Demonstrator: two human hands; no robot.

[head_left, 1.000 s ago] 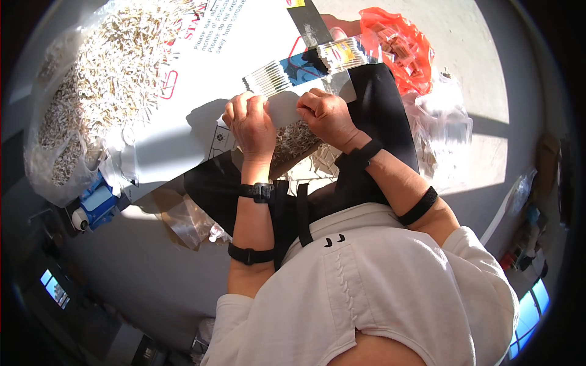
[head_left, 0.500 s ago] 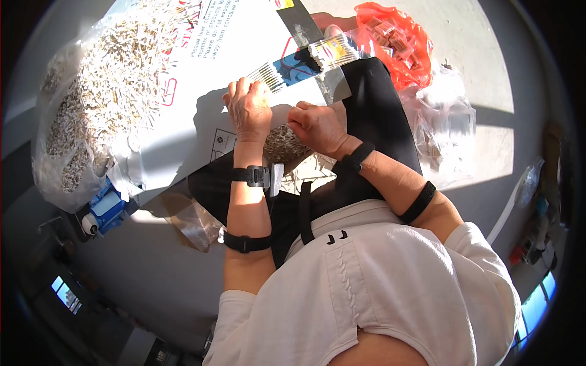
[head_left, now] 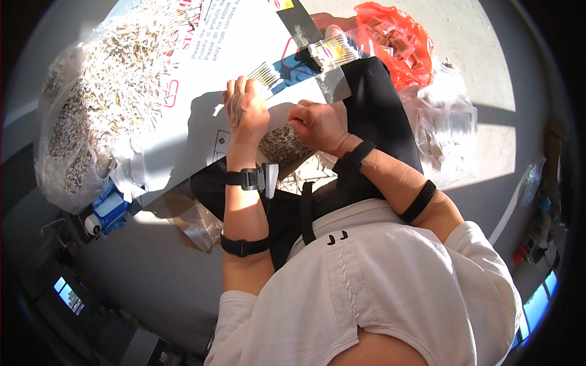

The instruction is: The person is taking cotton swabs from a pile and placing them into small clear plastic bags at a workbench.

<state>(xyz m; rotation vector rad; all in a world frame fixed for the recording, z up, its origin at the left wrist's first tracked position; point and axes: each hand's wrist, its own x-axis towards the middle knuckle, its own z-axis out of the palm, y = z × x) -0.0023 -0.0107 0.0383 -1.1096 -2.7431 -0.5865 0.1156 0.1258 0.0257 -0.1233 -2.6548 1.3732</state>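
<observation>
Well, from where I stand, the left hand [head_left: 246, 113] arches over the white board [head_left: 204, 119], its fingers close together and bent down toward the surface; their tips are hidden, so I cannot tell whether they pinch anything. Just beyond those fingers lies a flat row of thin swab sticks [head_left: 265, 74], too near for me to say whether they touch. To the right, the right hand [head_left: 318, 125] is curled into a loose fist, knuckles up, and what it might hold cannot be seen.

The row looks feather-light: each stick probably stiff along its length but easy to snap, the tips soft, the whole row likely to fan apart if squeezed at one end. I would take it flat across the middle, with several fingers pressing evenly. Past it, away from the grip, a blue strip [head_left: 295, 69] leads to a labelled pack [head_left: 334, 52] of similar sticks, which should be firmer to hold.

As for edges, the board's near side runs close under both hands, with loose sticks [head_left: 284, 145] below it, between the wrists. Sideways room looks widest left of the left hand, as far as the big heap [head_left: 116, 91]; right of the right fist, a dark trouser leg [head_left: 381, 97] crowds in.
</observation>
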